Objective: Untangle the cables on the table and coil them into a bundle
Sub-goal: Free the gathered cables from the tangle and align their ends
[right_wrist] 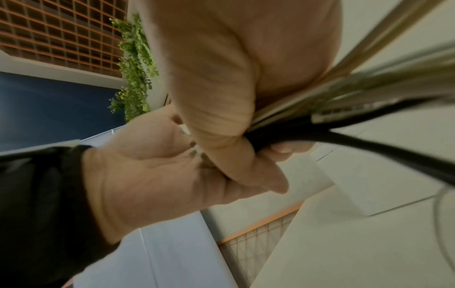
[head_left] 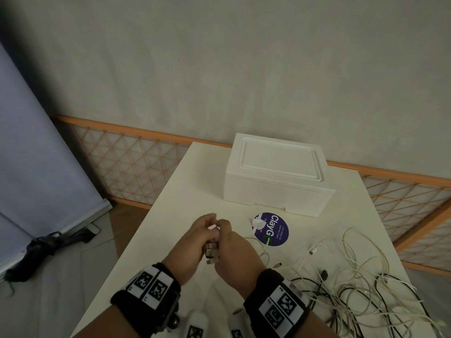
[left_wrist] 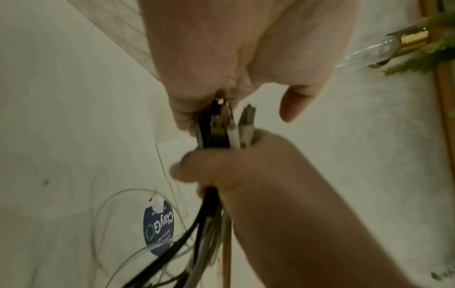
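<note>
Both hands meet above the white table [head_left: 175, 203]. My right hand [head_left: 225, 230] is wrapped in a fist round a bunch of black and white cables [left_wrist: 206, 224] just below their plugs [left_wrist: 221, 126]. My left hand [head_left: 205, 226] pinches the plug ends [head_left: 211, 252] that stick out of that fist. In the right wrist view the right hand [right_wrist: 221, 87] clamps the cables [right_wrist: 357, 109], and the left hand [right_wrist: 152, 175] comes in from the left. The cables trail right into a loose tangled heap [head_left: 353, 289] on the table.
A closed white foam box [head_left: 275, 176] stands at the back of the table. A round purple sticker [head_left: 272, 229] with a scrap of tape lies in front of it. The table's left edge drops to the floor; an orange lattice rail [head_left: 136, 164] runs behind.
</note>
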`<state>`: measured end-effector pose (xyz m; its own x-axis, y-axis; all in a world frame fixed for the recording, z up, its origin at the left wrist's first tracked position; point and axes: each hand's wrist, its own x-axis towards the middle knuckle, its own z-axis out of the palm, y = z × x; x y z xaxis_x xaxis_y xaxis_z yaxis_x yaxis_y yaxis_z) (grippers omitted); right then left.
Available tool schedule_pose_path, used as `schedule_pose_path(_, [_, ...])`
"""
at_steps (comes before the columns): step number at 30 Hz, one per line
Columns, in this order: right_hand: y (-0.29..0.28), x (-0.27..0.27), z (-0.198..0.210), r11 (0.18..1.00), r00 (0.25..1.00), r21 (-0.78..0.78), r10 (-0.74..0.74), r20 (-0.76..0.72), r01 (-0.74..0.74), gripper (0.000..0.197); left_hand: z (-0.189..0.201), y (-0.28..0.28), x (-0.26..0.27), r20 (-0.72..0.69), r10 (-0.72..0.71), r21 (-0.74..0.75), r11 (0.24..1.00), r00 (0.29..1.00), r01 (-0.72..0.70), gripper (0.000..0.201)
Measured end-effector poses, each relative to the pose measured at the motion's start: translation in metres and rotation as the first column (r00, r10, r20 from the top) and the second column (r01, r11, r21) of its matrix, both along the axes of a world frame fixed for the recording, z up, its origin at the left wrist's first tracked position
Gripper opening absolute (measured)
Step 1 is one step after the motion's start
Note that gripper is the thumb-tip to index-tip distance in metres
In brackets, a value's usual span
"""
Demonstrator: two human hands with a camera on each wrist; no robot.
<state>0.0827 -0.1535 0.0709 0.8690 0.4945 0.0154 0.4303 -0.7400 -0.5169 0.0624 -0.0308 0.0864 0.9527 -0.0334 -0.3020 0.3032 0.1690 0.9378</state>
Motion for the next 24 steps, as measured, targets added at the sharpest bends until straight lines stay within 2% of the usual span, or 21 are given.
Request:
schedule_pose_path(1, [0.004,-0.001,-0.002,0.999,0.999,-0.048,0.022,0.027,-0.021,0.050,0.000,-0.008,-0.001,-0.017,0.057,0.012,0.998,0.998,-0.057,0.055])
schedule_pose_path(3, [0.009,-0.001,-0.006,0.991,0.995,-0.128,0.042,0.088,-0.031,0.040,0.000,-0.022,-0.002,0.042,0.118,0.163,0.979,0.992,-0.123,0.040])
schedule_pose_path(5, [0.010,-0.001,-0.004,0.996,0.994,-0.090,0.003,0.109,0.006,0.033,0.002,-0.030,-0.005,0.166,0.192,0.284,0.930,0.967,-0.233,0.032])
schedule_pose_path(6, [0.010,0.000,-0.003,0.997,0.992,-0.069,-0.010,0.127,0.019,0.033,0.004,-0.033,-0.006,0.208,0.233,0.299,0.910,0.950,-0.289,0.026])
schedule_pose_path(8, [0.007,0.001,0.003,0.997,0.985,-0.072,0.005,0.175,0.008,0.034,0.007,-0.036,-0.007,0.224,0.253,0.287,0.906,0.941,-0.311,0.015])
schedule_pose_path(9, [0.005,0.002,0.006,0.998,0.982,-0.065,0.016,0.188,-0.004,0.032,0.010,-0.035,-0.007,0.188,0.233,0.252,0.928,0.954,-0.276,0.017])
schedule_pose_path(11, [-0.003,0.005,0.013,1.000,0.990,0.023,-0.017,0.143,0.013,0.022,0.011,-0.024,-0.003,0.088,0.168,-0.009,0.986,0.982,-0.168,0.041])
schedule_pose_path(13, [-0.013,0.011,0.024,0.976,0.995,0.200,-0.095,0.016,0.090,0.014,0.003,-0.009,0.005,0.011,0.183,-0.336,0.927,0.983,-0.169,0.064])
schedule_pose_path(14, [-0.017,0.015,0.032,0.951,0.991,0.282,-0.125,-0.038,0.131,0.016,-0.003,-0.003,0.007,-0.004,0.200,-0.420,0.889,0.980,-0.183,0.067])
schedule_pose_path(16, [-0.021,0.018,0.044,0.887,0.982,0.421,-0.161,-0.104,0.190,0.025,-0.012,-0.002,0.005,0.047,0.078,-0.354,0.934,0.996,-0.056,0.072])
schedule_pose_path(18, [-0.017,0.014,0.053,0.802,0.977,0.562,-0.135,-0.162,0.204,0.031,-0.009,-0.018,-0.004,0.116,-0.143,-0.120,0.980,0.983,0.157,0.072])
schedule_pose_path(19, [-0.013,0.010,0.057,0.773,0.977,0.603,-0.107,-0.182,0.197,0.031,-0.002,-0.027,-0.007,0.132,-0.206,0.008,0.978,0.970,0.207,0.063])
schedule_pose_path(20, [-0.009,0.008,0.059,0.768,0.978,0.612,-0.092,-0.187,0.189,0.031,-0.005,-0.034,-0.005,0.076,-0.211,0.077,0.976,0.974,0.206,0.061])
schedule_pose_path(21, [-0.007,0.007,0.059,0.789,0.980,0.588,-0.089,-0.176,0.177,0.031,-0.007,-0.041,-0.008,0.125,-0.171,0.058,0.985,0.977,0.165,0.064])
schedule_pose_path(22, [-0.005,0.006,0.061,0.817,0.983,0.553,-0.086,-0.161,0.162,0.031,-0.001,-0.038,-0.014,0.099,-0.156,0.000,0.988,0.983,0.157,0.056])
schedule_pose_path(23, [-0.006,0.006,0.063,0.849,0.987,0.511,-0.071,-0.142,0.134,0.033,-0.004,-0.040,-0.015,0.043,-0.174,-0.013,0.985,0.984,0.174,0.084])
schedule_pose_path(24, [-0.007,0.006,0.065,0.899,0.995,0.430,-0.061,-0.076,0.088,0.036,-0.002,-0.038,-0.011,0.033,-0.066,-0.065,0.996,0.997,0.068,0.028])
